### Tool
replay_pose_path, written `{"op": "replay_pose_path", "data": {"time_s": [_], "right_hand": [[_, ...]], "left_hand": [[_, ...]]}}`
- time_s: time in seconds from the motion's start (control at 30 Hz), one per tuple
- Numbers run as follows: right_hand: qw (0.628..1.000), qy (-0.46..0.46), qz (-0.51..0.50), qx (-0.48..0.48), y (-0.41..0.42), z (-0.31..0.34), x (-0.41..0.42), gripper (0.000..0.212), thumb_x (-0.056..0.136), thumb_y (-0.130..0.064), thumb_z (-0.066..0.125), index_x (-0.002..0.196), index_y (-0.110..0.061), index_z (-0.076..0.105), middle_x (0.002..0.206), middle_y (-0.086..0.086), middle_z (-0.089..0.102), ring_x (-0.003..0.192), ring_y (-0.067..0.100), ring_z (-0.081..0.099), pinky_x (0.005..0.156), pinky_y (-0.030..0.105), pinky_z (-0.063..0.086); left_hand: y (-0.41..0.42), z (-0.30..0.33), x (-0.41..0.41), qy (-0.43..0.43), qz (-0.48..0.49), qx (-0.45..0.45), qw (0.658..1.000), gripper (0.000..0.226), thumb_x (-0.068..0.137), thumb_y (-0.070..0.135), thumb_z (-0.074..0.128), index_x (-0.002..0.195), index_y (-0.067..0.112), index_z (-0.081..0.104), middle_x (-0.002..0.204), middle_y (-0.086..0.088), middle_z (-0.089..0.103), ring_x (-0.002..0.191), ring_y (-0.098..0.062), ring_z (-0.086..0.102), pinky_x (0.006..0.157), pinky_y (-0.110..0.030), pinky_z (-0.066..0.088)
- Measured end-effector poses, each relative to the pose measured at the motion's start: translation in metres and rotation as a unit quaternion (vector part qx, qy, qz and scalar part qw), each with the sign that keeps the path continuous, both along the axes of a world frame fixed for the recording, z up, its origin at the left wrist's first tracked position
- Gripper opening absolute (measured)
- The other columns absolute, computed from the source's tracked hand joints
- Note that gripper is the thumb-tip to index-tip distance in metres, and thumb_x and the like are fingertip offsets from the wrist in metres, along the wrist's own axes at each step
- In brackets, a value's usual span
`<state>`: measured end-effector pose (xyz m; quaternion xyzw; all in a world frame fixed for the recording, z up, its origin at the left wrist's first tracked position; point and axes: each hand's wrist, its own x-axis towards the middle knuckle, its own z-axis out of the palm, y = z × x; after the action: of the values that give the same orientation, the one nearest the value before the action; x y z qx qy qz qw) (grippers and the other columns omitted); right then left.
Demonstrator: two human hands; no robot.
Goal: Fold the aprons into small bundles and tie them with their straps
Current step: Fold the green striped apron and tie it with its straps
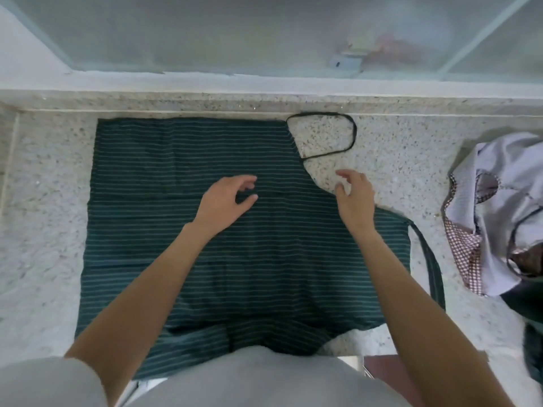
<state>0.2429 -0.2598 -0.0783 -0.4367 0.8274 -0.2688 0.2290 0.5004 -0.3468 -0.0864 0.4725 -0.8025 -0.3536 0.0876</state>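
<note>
The green striped apron (182,230) lies spread flat on the desk (44,215) in front of me, its near hem hanging over the desk edge at 6 o'clock. No fold has been made in it: the body is one open sheet, bib end pointing toward 1 o'clock. Its neck loop (351,133) rests in an open ring on the bare desk at 1 o'clock. One waist strap (432,262) trails down along the apron's edge at 3 o'clock. I cannot locate the other strap; it may be under the cloth or under my arm.

My left hand (226,198) hovers over or lightly on the middle of the apron, fingers (249,180) loosely curved and apart, pinching nothing that I can make out. My right hand (354,195) is at the slanted bib edge at 2 o'clock, fingers (345,173) relaxed and slightly spread; whether a fingertip touches the cloth edge is not clear from this angle.

Assessment: this apron is laid out and smoothed only. Folding, bundling and tying are all outstanding.

At 3 o'clock, well apart from the green apron, a crumpled heap of pale and checked aprons (493,218) sits unfolded, so more pieces remain. No finished bundle is visible anywhere. Beyond the desk at 12 o'clock stands a frosted window (264,33).
</note>
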Motion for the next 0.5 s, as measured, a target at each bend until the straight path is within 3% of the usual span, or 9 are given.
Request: {"op": "replay_pose_path", "data": {"time_s": [0.07,0.13,0.23,0.37,0.5], "right_hand": [[0.996,-0.076,0.04,0.007,0.033,0.013,0.025,0.019,0.095,-0.015,0.051,0.112,-0.016,0.059,0.095,0.001,0.063,0.083,0.014,0.057,0.073,0.019,0.044],[0.983,-0.118,0.132,0.044,0.074,0.021,0.049,0.015,0.094,-0.016,0.053,0.108,-0.02,0.06,0.083,-0.002,0.065,0.07,0.013,0.058,0.065,0.022,0.047],[0.964,-0.113,0.218,0.1,0.134,0.017,0.078,0.01,0.092,-0.02,0.057,0.101,-0.021,0.062,0.08,-0.006,0.066,0.066,0.008,0.061,0.067,0.029,0.053],[0.959,-0.06,0.235,0.149,0.198,0.005,0.102,0.015,0.089,-0.028,0.06,0.102,-0.022,0.062,0.086,-0.011,0.066,0.075,0.008,0.061,0.074,0.033,0.054],[0.934,0.053,0.333,0.117,0.251,-0.008,0.117,0.034,0.083,-0.036,0.063,0.113,-0.023,0.057,0.109,-0.007,0.063,0.098,0.014,0.06,0.091,0.033,0.043]], "left_hand": [[0.041,0.014,0.018,-0.023,-0.024,0.06,0.998,0.042,0.087,0.047,0.057,0.125,0.032,0.051,0.1,0.021,0.063,0.085,0.003,0.058,0.075,-0.018,0.048],[0.087,0.022,0.042,-0.059,-0.056,0.102,0.991,0.059,0.077,0.068,0.049,0.127,0.037,0.048,0.096,0.025,0.06,0.079,0.006,0.057,0.064,-0.011,0.043],[0.145,0.022,0.077,-0.101,-0.086,0.132,0.982,0.083,0.06,0.088,0.04,0.129,0.042,0.042,0.108,0.026,0.054,0.085,0.004,0.053,0.07,-0.008,0.04],[0.203,0.012,0.101,-0.147,-0.096,0.092,0.98,0.076,0.065,0.064,0.07,0.129,0.033,0.042,0.116,0.018,0.04,0.098,-0.003,0.046,0.083,-0.021,0.042],[0.253,-0.005,0.114,-0.145,-0.068,-0.062,0.985,0.053,0.065,0.038,0.082,0.105,0.023,0.052,0.106,0.0,0.054,0.096,-0.021,0.053,0.085,-0.038,0.047]]}}
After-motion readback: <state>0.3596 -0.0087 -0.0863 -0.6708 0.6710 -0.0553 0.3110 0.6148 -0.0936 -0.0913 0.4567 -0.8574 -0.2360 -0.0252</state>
